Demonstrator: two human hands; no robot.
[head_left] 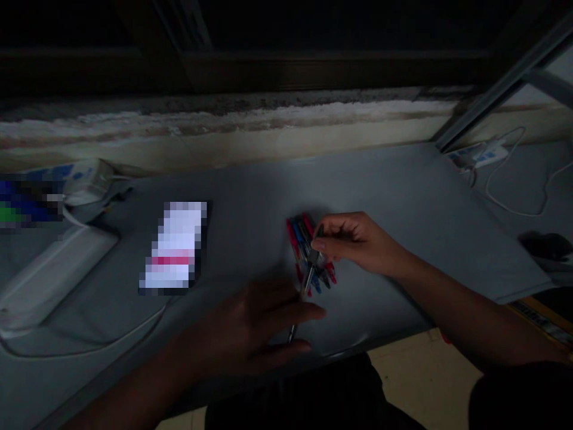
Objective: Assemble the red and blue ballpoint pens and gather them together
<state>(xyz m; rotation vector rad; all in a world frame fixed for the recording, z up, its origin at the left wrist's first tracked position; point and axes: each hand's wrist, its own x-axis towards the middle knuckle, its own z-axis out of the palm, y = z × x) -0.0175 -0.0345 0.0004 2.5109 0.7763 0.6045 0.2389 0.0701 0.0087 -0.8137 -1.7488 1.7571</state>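
Observation:
My right hand (349, 242) pinches the dark upper end of a slim pen (308, 280) between thumb and fingertips. The pen slants down toward my left hand (264, 328), whose thumb and index finger are spread around its lower end. Part of the pen is hidden behind the left index finger, and whether that hand touches it is unclear. Beneath and behind my right hand, several pens with red, blue and black parts (293, 233) lie side by side on the grey table (250, 209).
A phone with a lit, pixelated screen (176, 248) lies left of the pens. Farther left are a long white power strip (58, 278), a white plug block (87, 182) and a cable (111, 346). At the right stand a metal frame bar (483, 86) and another socket strip (490, 155) with a wire.

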